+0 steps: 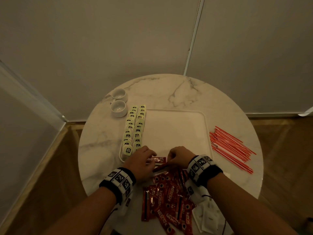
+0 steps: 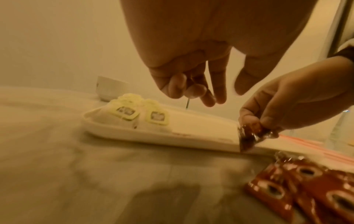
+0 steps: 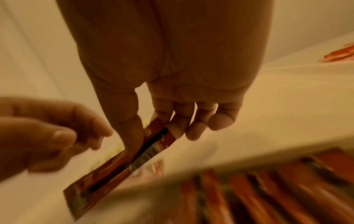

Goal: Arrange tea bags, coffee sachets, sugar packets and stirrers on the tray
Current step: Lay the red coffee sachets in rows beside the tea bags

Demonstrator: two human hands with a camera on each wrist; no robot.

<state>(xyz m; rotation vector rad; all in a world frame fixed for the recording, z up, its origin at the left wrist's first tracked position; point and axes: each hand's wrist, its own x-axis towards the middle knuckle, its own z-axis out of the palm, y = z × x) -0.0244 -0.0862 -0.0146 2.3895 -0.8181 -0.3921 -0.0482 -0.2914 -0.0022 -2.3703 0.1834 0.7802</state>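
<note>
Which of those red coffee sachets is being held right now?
The coffee sachet at the tray's near edge, pinched by the right hand. The other sachets lie loose in a heap on the table, untouched.

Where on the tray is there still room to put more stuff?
The tray is bare across its middle and right side, between the tea bags along its left edge and the right rim near the stirrers. The near edge is crowded: both hands work there, the right hand pinching a coffee sachet.
</note>
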